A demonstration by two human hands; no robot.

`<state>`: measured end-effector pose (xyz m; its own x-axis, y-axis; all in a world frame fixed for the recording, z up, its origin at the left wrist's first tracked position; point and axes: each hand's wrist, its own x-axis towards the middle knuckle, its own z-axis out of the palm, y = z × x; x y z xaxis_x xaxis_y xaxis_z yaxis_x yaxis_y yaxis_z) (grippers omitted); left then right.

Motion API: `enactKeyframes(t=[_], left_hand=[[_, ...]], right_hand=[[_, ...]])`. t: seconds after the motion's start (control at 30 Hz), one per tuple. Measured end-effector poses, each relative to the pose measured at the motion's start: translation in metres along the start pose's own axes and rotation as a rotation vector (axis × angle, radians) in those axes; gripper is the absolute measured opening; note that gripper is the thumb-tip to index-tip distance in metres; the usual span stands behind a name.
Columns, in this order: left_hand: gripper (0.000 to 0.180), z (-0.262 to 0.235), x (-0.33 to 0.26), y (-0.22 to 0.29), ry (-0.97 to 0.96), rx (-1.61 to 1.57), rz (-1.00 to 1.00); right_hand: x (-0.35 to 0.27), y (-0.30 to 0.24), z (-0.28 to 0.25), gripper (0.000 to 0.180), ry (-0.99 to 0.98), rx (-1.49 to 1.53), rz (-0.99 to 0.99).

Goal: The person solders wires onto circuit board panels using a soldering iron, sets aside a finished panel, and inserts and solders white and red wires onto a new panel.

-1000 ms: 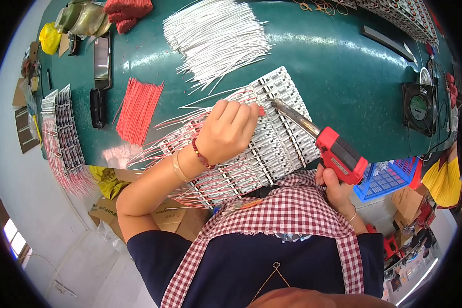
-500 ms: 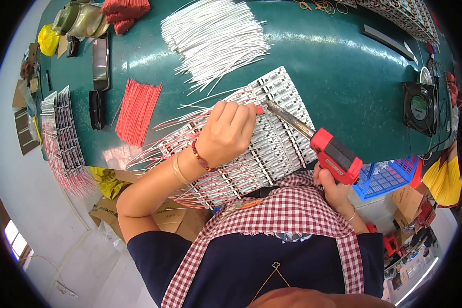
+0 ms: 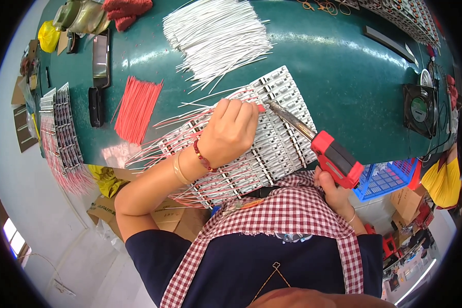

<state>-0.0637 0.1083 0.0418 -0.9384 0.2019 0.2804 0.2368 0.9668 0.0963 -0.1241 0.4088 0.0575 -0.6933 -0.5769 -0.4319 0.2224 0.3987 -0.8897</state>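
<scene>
At the far left edge of the green desk (image 3: pixel 344 66) lies a stack of strip panels (image 3: pixel 61 128) with red wires trailing off its near side. To its right lie a black oblong object (image 3: pixel 95 106) and, beyond it, a phone (image 3: pixel 100 57) lying flat. A bundle of red wires (image 3: pixel 136 109) lies next, loose on the desk surface. Farther away and to the right, a larger heap of white wires (image 3: pixel 215 36) is spread out.

The panel of white strips (image 3: pixel 272 143) lies at the near edge of the desk, in the centre, with red and white wires projecting from its left side. The left hand (image 3: pixel 230 134) rests on top of this panel, fingers curled closed, pinching the end of a red wire (image 3: pixel 260 108) against the panel's far right portion. The wrist carries a red bead bracelet (image 3: pixel 202 157).

The soldering iron (image 3: pixel 313 138) has a metal shaft and a red handle; its tip sits just beside the pinched wire end. The right hand (image 3: pixel 333 192) is closed around the red handle at the near edge of the desk.

A black fan (image 3: pixel 420 110) stands at the desk's right edge. A blue basket (image 3: pixel 385 180) sits below the desk edge, to the right of the handle.
</scene>
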Motion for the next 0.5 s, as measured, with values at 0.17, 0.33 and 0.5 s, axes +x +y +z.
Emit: enactKeyframes(t=[0.17,0.33,0.5], left_hand=[[0.026,0.0001,0.0009,0.0001,-0.009,-0.005,-0.008],[0.026,0.0012,0.0003,0.0014,-0.008,0.002,-0.006],[0.025,0.0018,0.0001,0.0033,-0.02,0.004,-0.019]], right_hand=[[0.0025,-0.0033,0.0053,0.018,0.028,-0.035,-0.009],[-0.0023,-0.0025,0.0031,0.016,0.02,-0.083,-0.031],[-0.0068,-0.0095,-0.0008,0.015,-0.032,0.047,-0.031]])
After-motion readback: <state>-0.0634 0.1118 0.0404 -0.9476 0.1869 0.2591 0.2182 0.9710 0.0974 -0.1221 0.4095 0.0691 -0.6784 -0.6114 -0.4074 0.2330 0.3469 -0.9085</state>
